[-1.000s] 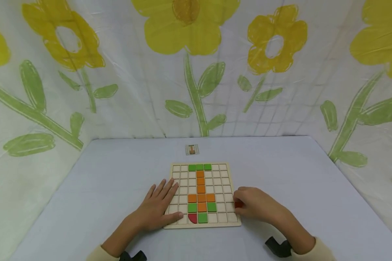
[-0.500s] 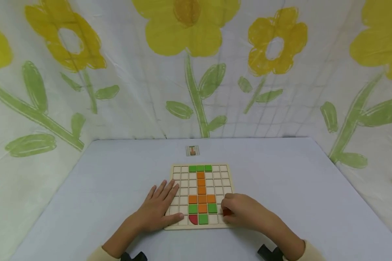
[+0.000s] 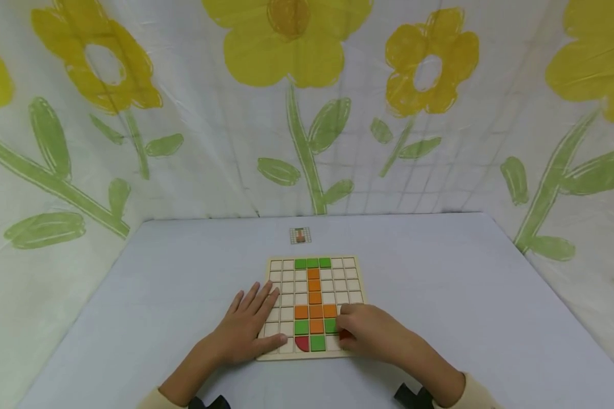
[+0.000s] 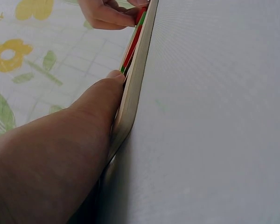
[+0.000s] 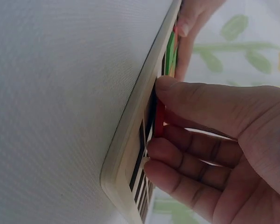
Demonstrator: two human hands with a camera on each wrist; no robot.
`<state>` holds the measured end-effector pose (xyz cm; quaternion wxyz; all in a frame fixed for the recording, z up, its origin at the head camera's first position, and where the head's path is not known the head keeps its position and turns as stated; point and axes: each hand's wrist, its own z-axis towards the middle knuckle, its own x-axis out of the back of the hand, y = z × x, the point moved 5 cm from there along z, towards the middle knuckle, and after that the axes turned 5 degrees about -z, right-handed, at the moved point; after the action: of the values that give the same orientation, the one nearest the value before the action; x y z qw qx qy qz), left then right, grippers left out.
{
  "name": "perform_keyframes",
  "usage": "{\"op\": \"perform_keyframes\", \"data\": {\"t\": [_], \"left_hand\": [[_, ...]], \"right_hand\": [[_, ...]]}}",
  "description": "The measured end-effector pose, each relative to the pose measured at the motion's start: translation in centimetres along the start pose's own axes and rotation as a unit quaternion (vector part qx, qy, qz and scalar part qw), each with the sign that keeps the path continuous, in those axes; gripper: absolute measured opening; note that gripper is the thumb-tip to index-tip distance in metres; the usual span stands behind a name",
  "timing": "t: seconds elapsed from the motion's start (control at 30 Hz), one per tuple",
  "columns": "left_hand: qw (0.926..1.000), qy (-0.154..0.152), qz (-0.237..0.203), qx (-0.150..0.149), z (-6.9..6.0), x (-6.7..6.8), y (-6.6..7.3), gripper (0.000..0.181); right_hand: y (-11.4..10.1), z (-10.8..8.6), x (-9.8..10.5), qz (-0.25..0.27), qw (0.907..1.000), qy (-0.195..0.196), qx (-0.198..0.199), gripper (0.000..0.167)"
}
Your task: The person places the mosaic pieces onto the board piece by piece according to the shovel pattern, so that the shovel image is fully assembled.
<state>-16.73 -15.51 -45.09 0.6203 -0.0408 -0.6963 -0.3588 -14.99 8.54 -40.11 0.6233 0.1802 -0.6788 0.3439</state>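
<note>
A wooden grid board (image 3: pixel 341 284) lies on the table, with orange square tiles (image 3: pixel 314 297) in a column and cross and green square tiles (image 3: pixel 312 263) about them. In its bottom row sit a red quarter-round tile (image 3: pixel 302 343) and a green tile (image 3: pixel 318 343). My left hand (image 3: pixel 244 329) rests with fingers spread on the board's left edge. Over the lower right cells, my right hand (image 3: pixel 376 332) pinches a red tile (image 5: pixel 159 120) between thumb and fingers. The right wrist view shows that tile close to the board's surface; its full shape is hidden.
A small printed card (image 3: pixel 300 236) with a grid picture lies behind the board. The white table (image 3: pixel 440 261) extends to both sides. A flower-patterned curtain (image 3: pixel 210 142) hangs behind the table's far edge.
My right hand has moved left with the red tile, from beside the board's right edge to over its lower right cells. The left hand has stayed in place.
</note>
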Motion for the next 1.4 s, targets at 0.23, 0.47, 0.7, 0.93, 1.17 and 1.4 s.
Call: {"op": "perform_keyframes", "data": {"t": [0.23,0.47,0.7,0.93,1.17,1.4], "left_hand": [[1.0,0.001,-0.002,-0.003,0.1,0.3,0.3,0.094],[0.9999,-0.014,0.008,0.004,0.3,0.3,0.4,0.094],[0.9995,-0.026,0.016,0.013,0.3,0.0,0.2,0.096],[0.9998,-0.016,0.013,0.009,0.2,0.2,0.3,0.096],[0.9999,-0.005,0.016,0.003,0.1,0.2,0.2,0.096],[0.9996,-0.02,0.017,0.012,0.3,-0.3,-0.1,0.098]], "right_hand": [[-0.1,-0.4,0.1,0.017,0.9998,-0.007,0.008,0.015],[-0.5,0.1,-0.5,0.037,0.999,-0.01,0.024,0.016],[-1.5,0.8,-0.7,0.008,0.9987,0.011,0.048,0.014],[-1.9,0.8,-0.6,-0.028,0.9985,0.011,0.046,0.01],[-2.2,0.7,-0.4,-0.057,0.9957,0.038,0.063,0.012],[-1.1,0.3,0.1,0.007,0.9986,0.009,0.052,0.011]]}}
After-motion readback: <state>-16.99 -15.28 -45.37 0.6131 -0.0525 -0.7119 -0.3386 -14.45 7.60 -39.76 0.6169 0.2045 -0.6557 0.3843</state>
